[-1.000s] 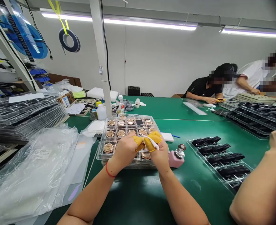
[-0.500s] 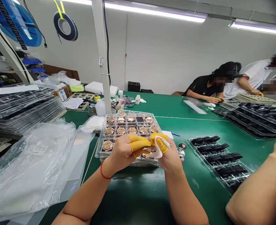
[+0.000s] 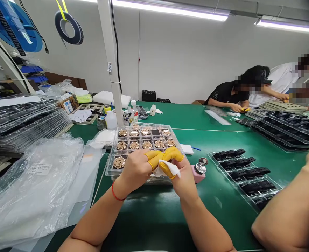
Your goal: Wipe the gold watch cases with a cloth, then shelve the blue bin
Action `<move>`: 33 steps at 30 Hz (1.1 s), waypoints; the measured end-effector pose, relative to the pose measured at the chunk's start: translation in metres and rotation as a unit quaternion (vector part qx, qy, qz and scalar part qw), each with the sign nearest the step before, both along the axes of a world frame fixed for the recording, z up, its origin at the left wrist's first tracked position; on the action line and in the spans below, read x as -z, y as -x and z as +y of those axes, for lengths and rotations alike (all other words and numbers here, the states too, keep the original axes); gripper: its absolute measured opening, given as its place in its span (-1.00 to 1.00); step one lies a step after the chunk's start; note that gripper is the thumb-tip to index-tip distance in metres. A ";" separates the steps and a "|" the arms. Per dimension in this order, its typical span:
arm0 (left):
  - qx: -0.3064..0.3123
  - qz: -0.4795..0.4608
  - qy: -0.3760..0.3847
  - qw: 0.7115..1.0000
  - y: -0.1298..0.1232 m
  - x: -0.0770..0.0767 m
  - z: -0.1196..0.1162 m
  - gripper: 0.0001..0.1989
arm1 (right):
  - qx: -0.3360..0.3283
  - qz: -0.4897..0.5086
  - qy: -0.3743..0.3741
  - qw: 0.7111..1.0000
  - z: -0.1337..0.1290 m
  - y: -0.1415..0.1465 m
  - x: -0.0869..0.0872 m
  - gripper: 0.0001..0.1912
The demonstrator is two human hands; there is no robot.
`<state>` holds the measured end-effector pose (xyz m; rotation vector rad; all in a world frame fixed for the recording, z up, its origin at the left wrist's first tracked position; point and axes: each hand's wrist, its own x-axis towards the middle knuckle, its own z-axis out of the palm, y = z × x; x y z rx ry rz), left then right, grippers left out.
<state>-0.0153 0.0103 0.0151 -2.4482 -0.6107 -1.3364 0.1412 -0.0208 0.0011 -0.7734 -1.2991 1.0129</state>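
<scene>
My two hands meet over the near side of a clear plastic tray (image 3: 111, 168) of gold round watch cases (image 3: 119, 162). Yellow finger cots cover several fingertips. My left hand (image 3: 141, 167) pinches closed on a watch case, mostly hidden now behind fingers and cloth; its gold edge showed between the hands a moment ago. My right hand (image 3: 182, 175) is closed on a folded white wiping cloth (image 3: 171, 167), pressed against the fingers of the left. Just right of it stands a pink pump bottle (image 3: 198, 171) with a metal top.
At right lies a clear tray of black watch straps (image 3: 248, 173), with another person's arm (image 3: 282, 210) close by. Plastic bags (image 3: 49, 185) and stacked trays (image 3: 25, 122) fill the left. A white post (image 3: 111, 66) rises behind the tray. Two co-workers (image 3: 230, 92) sit at back right.
My right hand has moved left and turned, bringing the cloth closer to my left fingers. The pink bottle now shows more fully. The view has shifted slightly.
</scene>
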 end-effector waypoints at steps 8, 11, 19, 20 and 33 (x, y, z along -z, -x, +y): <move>0.190 -0.111 0.088 0.971 0.000 0.007 0.012 -0.83 | -0.150 0.071 0.078 0.983 0.007 -0.017 -0.007 -0.82; 0.247 -0.175 0.162 0.939 -0.004 0.010 0.010 -0.86 | -0.179 0.095 0.122 0.972 0.006 -0.020 -0.006 -0.77; 0.275 -0.313 0.307 0.856 -0.018 0.018 -0.003 -0.68 | -0.130 0.112 0.085 0.982 -0.001 -0.007 -0.003 -0.69; 0.268 -0.318 0.315 0.853 -0.018 0.019 -0.003 -0.69 | -0.112 0.110 0.062 0.986 -0.001 -0.006 -0.002 -0.71; 0.124 -0.114 0.103 0.980 0.006 -0.002 0.001 -0.85 | 0.032 0.028 -0.109 0.993 -0.001 0.000 0.005 -0.89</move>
